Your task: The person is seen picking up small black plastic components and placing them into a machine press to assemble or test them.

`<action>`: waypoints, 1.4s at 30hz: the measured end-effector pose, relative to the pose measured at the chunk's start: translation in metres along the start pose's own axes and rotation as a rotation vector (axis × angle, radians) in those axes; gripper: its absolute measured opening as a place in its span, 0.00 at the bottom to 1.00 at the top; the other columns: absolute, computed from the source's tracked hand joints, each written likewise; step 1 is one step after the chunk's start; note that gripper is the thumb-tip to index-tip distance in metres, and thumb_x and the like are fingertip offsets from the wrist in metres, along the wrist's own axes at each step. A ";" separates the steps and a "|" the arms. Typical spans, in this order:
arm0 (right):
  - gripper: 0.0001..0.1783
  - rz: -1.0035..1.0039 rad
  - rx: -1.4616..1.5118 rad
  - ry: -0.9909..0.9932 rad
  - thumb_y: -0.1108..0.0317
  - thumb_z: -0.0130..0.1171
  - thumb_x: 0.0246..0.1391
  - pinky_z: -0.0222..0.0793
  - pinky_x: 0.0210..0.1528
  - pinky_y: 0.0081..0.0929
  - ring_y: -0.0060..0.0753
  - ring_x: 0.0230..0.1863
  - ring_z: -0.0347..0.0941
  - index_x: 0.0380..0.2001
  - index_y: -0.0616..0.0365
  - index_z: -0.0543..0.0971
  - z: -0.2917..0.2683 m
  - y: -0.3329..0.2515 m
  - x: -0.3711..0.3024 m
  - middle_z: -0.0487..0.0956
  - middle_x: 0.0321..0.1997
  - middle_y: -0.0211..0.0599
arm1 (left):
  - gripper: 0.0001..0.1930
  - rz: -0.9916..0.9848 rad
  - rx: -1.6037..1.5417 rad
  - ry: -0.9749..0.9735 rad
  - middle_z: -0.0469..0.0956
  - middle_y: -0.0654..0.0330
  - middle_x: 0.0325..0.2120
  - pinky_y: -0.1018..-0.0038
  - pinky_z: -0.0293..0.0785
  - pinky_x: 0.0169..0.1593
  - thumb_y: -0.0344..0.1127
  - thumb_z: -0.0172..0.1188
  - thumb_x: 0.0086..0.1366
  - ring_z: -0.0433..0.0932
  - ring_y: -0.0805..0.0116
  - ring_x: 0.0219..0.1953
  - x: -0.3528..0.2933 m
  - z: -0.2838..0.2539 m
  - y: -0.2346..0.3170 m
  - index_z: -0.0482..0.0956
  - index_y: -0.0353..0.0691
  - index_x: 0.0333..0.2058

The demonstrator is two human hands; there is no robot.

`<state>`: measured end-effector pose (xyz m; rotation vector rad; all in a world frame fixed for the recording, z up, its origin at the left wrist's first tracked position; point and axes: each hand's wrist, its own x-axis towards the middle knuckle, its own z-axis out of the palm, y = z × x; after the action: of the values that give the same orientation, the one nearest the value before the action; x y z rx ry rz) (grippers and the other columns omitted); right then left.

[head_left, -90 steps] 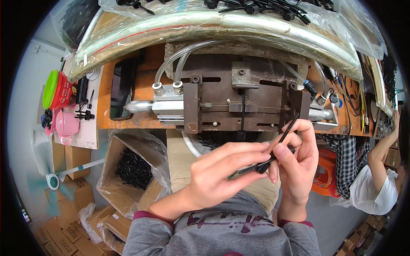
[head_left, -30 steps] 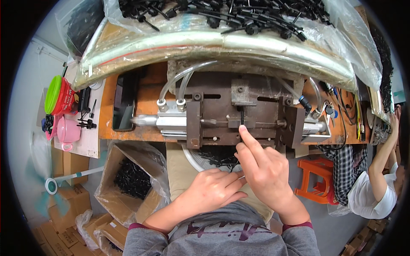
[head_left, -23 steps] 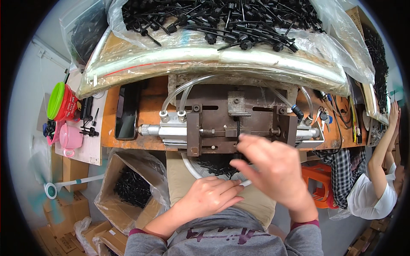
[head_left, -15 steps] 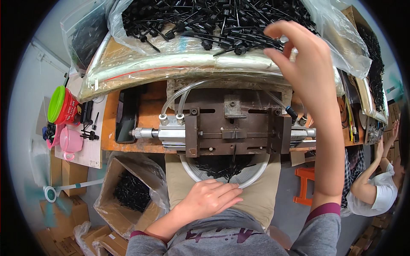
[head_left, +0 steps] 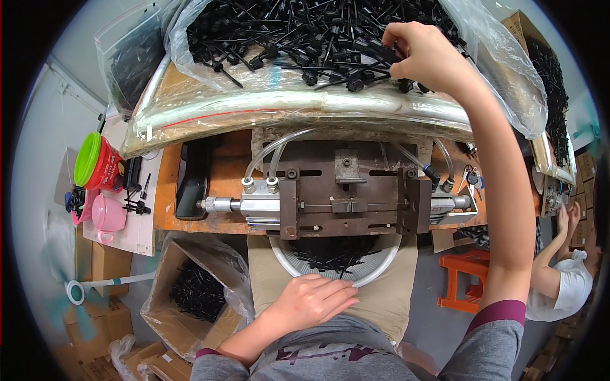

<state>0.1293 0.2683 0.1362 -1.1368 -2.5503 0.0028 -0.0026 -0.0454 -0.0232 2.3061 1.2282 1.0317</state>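
My right hand (head_left: 424, 56) is over the front right of a large heap of black plastic parts (head_left: 298, 47), thin stems with thicker knobbed heads. Its thumb and fingers are curved apart, with black parts showing between them; none is plainly gripped. My left hand (head_left: 314, 300) lies with fingers stretched out at the near rim of a round white basin (head_left: 375, 277) on my lap. More black parts (head_left: 333, 253) fill the basin. Between basin and heap sits a dark metal fixture (head_left: 349, 222), with a small block and thin rod at its middle.
Silver cylinders (head_left: 262, 209) with clear hoses flank the fixture. A black phone-like slab (head_left: 192, 181), red bucket (head_left: 105, 166) and pink cup (head_left: 109, 214) lie left. A carton of black parts (head_left: 197, 289) stands below. An orange stool (head_left: 459, 282) and another person (head_left: 559, 286) are at right.
My right hand has moved forward and left, down to the heap. A black part seen upright between fixture and basin no longer shows there. My left hand stays at the rim.
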 end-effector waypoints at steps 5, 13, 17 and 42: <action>0.10 0.114 0.081 -0.051 0.69 0.63 0.46 0.68 0.30 0.26 0.24 0.24 0.72 0.32 0.62 0.81 -0.025 0.003 -0.011 0.76 0.21 0.36 | 0.08 0.014 -0.009 0.012 0.83 0.64 0.30 0.78 0.75 0.29 0.35 0.69 0.54 0.81 0.72 0.26 0.002 0.001 0.001 0.83 0.40 0.31; 0.13 0.027 0.748 0.316 0.63 0.62 0.58 0.63 0.25 0.16 0.14 0.22 0.68 0.37 0.63 0.80 -0.042 -0.014 -0.071 0.76 0.23 0.27 | 0.12 -0.079 -0.123 0.224 0.84 0.59 0.33 0.78 0.77 0.33 0.30 0.73 0.50 0.83 0.68 0.32 0.018 -0.023 0.004 0.84 0.38 0.35; 0.12 0.264 1.448 0.101 0.68 0.62 0.58 0.74 0.25 0.18 0.19 0.23 0.76 0.40 0.65 0.77 -0.017 -0.051 -0.117 0.81 0.33 0.39 | 0.25 -0.161 -0.135 0.499 0.79 0.47 0.47 0.71 0.80 0.42 0.27 0.74 0.47 0.81 0.60 0.45 0.042 -0.043 0.006 0.80 0.32 0.46; 0.14 0.147 0.592 0.605 0.81 0.70 0.42 0.75 0.37 0.24 0.32 0.38 0.77 0.35 0.61 0.82 0.046 -0.091 -0.210 0.79 0.39 0.41 | 0.15 -0.159 0.373 0.218 0.81 0.55 0.48 0.78 0.74 0.29 0.27 0.70 0.45 0.80 0.70 0.26 0.043 0.002 -0.007 0.83 0.35 0.35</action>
<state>0.1794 0.0615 0.0406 -0.9024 -1.7565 0.3656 0.0106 -0.0060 -0.0095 2.3529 1.7936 1.0951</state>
